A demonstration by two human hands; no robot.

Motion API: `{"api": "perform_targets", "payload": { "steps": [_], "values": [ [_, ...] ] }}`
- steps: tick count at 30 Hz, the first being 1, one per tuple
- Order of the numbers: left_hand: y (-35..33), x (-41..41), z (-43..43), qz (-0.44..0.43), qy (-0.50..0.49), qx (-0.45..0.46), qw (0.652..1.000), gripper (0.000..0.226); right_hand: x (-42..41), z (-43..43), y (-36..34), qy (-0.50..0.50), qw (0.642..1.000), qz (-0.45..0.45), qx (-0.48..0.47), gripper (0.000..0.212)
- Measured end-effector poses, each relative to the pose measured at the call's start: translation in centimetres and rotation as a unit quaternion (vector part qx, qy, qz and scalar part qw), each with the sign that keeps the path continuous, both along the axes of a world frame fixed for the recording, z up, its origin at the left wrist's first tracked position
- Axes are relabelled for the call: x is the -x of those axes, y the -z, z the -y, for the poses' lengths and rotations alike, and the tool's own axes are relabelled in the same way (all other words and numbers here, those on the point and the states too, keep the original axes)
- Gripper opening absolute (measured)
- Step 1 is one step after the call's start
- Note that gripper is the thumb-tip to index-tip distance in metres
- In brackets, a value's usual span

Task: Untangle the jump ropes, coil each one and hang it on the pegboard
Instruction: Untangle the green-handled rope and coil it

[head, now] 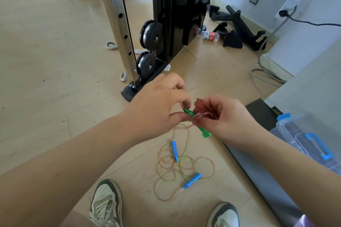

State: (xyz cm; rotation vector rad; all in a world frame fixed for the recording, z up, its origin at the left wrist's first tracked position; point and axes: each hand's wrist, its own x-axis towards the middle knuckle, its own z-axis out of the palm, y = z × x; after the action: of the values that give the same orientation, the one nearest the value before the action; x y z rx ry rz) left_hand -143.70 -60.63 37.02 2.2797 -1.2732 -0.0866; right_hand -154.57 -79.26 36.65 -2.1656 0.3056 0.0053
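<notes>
Holding a coiled red jump rope (201, 107) above the wooden floor (55, 61), the right hand (228, 121) has its fingers curled round the bundle and the green handle (204, 131) that pokes out below it. The left hand (158, 105), just to the left, pinches the handle's upper end between thumb and fingertips. A loose pink strand droops from between the two hands. Nearer, on the floor between two shoes (107, 202), a second rope (184, 167) lies in tangled yellow-and-orange loops with two blue handles (174, 150), apart from both hands. A clear plastic box (304, 143) sits at the right; a black cable machine (166, 24) stands farther off.
</notes>
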Motion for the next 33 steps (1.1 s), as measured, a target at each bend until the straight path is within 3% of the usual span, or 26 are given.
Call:
{"api": "perform_targets", "payload": {
  "steps": [3,7,12,15,17,19,22,25,27,30,33],
  "values": [
    [-0.5,0.1,-0.1,-0.135,-0.001,-0.005,0.991,0.015,0.0,0.7,0.2,-0.017,0.999,-0.013,-0.036,0.012],
    [-0.9,-0.2,-0.4,-0.327,-0.036,0.042,0.944,0.009,-0.1,1.4,0.1,-0.017,0.994,0.022,-0.102,0.023],
    [-1.9,-0.8,-1.0,-0.422,-0.048,0.121,0.897,0.009,-0.1,2.2,1.1,-0.016,0.999,-0.017,-0.041,0.019],
    [-2.2,-1.9,-1.8,-0.433,-0.141,0.199,0.868,0.007,0.3,3.0,1.5,0.022,0.998,-0.058,-0.030,0.003],
    [-1.5,-2.7,-2.4,-0.365,-0.239,0.198,0.878,0.009,0.4,3.0,1.5,0.042,0.996,-0.081,-0.017,0.001],
    [-0.7,-3.1,-2.7,-0.280,-0.291,0.159,0.901,0.013,0.4,2.8,1.4,0.054,0.993,-0.101,-0.033,0.003],
    [0.3,-2.9,-2.8,-0.195,-0.268,0.034,0.943,0.015,0.1,2.1,1.1,0.038,0.990,-0.130,-0.040,0.006],
    [0.4,-1.8,-2.2,-0.153,-0.201,-0.091,0.963,0.047,-0.4,1.0,0.1,0.022,0.989,-0.134,-0.051,0.008],
    [-0.4,-0.4,-1.7,-0.223,-0.134,-0.067,0.963,0.063,-0.6,-0.2,-0.8,0.007,0.990,-0.123,-0.064,0.009],
    [-1.3,1.7,-0.9,-0.365,-0.058,-0.018,0.929,0.082,-0.8,-1.7,-1.8,-0.005,0.992,-0.108,-0.063,0.011],
    [-1.9,2.4,-0.9,-0.454,-0.077,0.038,0.887,0.073,-1.1,-2.5,-2.9,-0.014,0.994,-0.097,-0.056,0.011]
  ]
}}
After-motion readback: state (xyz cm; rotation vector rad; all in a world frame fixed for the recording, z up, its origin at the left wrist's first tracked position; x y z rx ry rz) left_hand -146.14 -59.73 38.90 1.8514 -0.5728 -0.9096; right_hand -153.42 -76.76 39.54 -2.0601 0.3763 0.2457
